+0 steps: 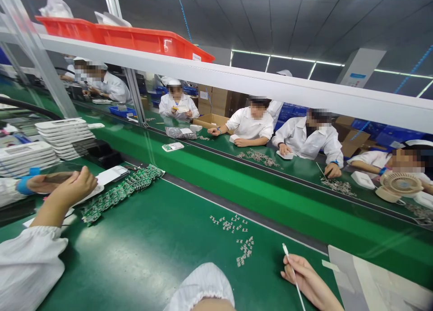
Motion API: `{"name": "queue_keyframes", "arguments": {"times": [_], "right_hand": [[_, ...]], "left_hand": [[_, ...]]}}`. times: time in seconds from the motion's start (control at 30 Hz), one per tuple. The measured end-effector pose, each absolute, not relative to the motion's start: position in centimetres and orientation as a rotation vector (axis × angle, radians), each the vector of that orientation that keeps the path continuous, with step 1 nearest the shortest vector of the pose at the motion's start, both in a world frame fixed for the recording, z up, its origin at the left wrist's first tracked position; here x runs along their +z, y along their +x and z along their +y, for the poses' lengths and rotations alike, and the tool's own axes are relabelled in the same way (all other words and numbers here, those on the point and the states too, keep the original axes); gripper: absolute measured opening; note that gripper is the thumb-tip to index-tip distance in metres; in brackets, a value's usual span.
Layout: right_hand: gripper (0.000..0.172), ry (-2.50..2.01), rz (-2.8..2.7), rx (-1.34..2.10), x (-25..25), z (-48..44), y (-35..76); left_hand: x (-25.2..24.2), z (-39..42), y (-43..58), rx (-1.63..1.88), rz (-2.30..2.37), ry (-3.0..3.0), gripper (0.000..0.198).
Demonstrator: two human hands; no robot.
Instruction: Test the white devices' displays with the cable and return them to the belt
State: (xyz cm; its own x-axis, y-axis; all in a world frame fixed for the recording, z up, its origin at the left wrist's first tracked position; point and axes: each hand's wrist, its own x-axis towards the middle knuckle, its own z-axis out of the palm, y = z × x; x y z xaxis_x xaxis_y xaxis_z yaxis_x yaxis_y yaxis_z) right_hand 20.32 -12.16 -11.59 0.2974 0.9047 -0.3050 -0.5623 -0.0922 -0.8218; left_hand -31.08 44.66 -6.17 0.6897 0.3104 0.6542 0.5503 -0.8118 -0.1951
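Observation:
My right hand (302, 275) is at the lower right, its fingers closed round a thin white cable (296, 284) with its connector tip up. Small metal pieces (245, 250) lie scattered on the green table (142, 257) left of this hand. A puffy white sleeve (206, 281) with a bit of bare forearm shows at the bottom centre; my left hand itself is outside the frame.
At the left, a co-worker's hands (76, 187) are beside a row of green circuit boards (122, 191) and stacked white casings (64, 135). Several people sit across a green divider (216, 176). A red tray (135, 38) rests on the overhead shelf.

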Motion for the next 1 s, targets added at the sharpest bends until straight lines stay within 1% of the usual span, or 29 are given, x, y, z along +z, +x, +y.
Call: {"name": "queue_keyframes", "arguments": {"times": [0.2,0.43,0.77,1.0], "right_hand": [[0.026,-1.077,-0.422,1.282,-11.6,-12.0,20.3],[0.026,-1.074,-0.426,1.279,-12.0,-12.2,20.4],[0.025,-1.074,-0.417,1.283,-12.3,-12.1,20.6],[0.025,-1.089,-0.407,1.272,-11.9,-12.1,20.4]], "left_hand": [[-5.7,44.2,-31.3,-0.703,-0.601,-2.511,0.022],[-5.6,44.0,-31.2,-0.577,-0.573,-2.455,0.024],[-5.5,43.8,-31.2,-0.530,-0.573,-2.453,0.027],[-5.2,43.0,-30.9,-0.569,-0.759,-2.586,0.027]]}}
